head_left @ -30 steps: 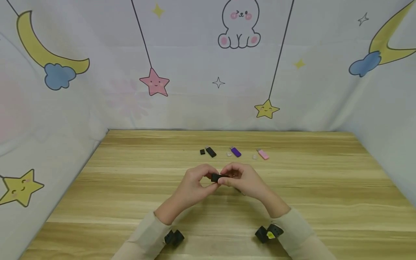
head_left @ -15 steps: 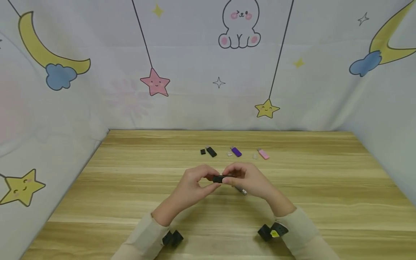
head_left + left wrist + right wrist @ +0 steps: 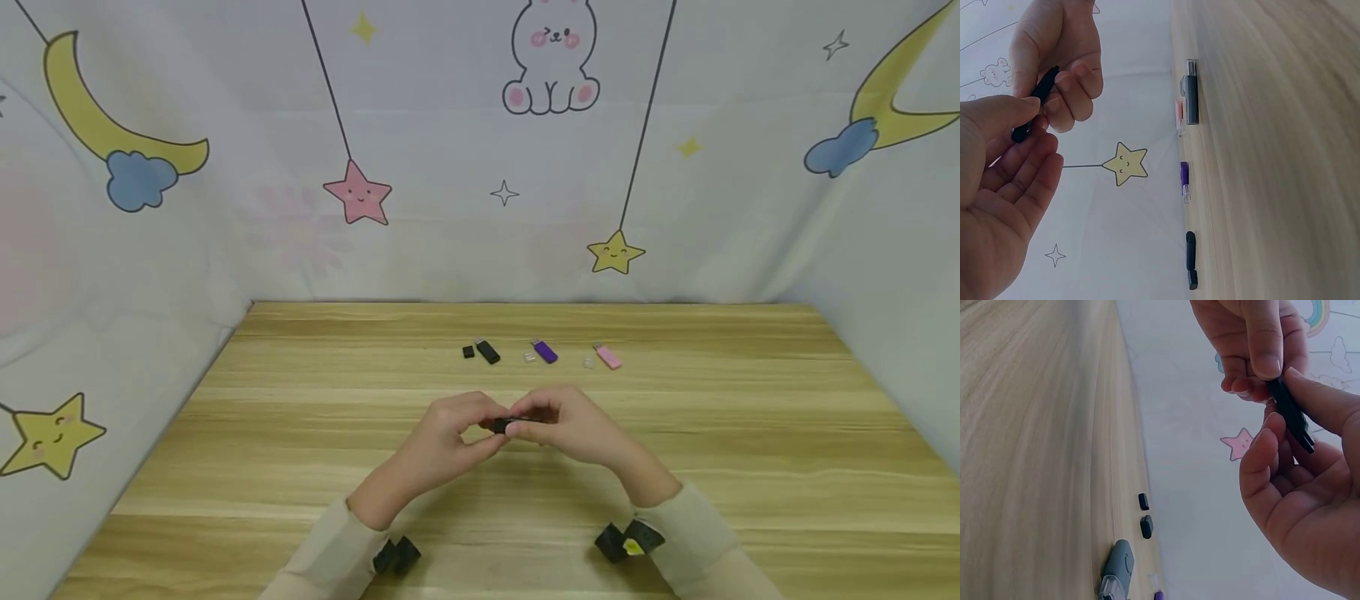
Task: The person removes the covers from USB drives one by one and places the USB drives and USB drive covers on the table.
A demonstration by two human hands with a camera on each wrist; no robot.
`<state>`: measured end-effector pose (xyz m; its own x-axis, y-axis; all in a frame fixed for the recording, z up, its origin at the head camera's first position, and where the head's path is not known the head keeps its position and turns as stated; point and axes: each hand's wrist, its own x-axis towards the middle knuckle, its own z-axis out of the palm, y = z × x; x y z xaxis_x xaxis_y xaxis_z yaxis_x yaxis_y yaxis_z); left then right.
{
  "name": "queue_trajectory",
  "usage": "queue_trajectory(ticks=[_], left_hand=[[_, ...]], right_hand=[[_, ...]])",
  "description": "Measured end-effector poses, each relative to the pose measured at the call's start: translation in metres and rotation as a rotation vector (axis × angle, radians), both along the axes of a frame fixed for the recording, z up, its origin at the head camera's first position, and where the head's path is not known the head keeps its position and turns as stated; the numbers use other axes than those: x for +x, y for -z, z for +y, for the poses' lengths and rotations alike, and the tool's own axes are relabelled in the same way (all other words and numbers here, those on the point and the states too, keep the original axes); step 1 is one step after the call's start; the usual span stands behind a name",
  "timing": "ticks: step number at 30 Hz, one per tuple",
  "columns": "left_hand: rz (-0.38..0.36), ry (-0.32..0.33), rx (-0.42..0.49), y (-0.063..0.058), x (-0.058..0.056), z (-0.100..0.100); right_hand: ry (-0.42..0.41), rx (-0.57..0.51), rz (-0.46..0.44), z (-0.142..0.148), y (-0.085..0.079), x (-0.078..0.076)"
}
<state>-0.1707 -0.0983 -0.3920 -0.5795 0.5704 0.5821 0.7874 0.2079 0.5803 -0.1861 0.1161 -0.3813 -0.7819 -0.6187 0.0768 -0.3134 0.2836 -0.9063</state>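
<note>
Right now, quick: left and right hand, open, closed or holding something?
Left hand: closed, pinching a slim black stick.
Right hand: closed, pinching the same stick.

White cloth (image 3: 442,125) walls in the space, creased at nine and three o'clock. Its print shows a yellow moon (image 3: 90,121) at ten, a pink star (image 3: 358,198) nearer the middle, a white rabbit (image 3: 555,62) between twelve and one, a smiling yellow star (image 3: 617,253) towards two, and another moon (image 3: 876,102) beyond it. The wood-grained bench (image 3: 300,392) spreads towards six, its far edge against the cloth. Light falls soft and even.
</note>
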Motion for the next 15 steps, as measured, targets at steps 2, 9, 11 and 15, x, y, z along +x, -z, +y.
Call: queue_trajectory(ticks=[2,9,11,15], left_hand=[[0.000,0.012,0.000,-0.0005,-0.0001,-0.0008],[0.002,0.054,-0.002,-0.0022,-0.0025,-0.0048],[0.002,0.062,-0.003,-0.0028,-0.0025,-0.0056],[-0.002,0.067,-0.008,-0.0035,-0.0019,-0.0070]], right_hand=[[-0.011,-0.002,0.012,-0.0004,-0.0001,0.0007],[-0.048,-0.056,0.059,-0.0030,-0.0009,0.0025],[-0.061,-0.076,0.077,-0.0035,-0.0006,0.0029],[-0.075,-0.123,0.100,-0.0047,0.0004,0.0030]])
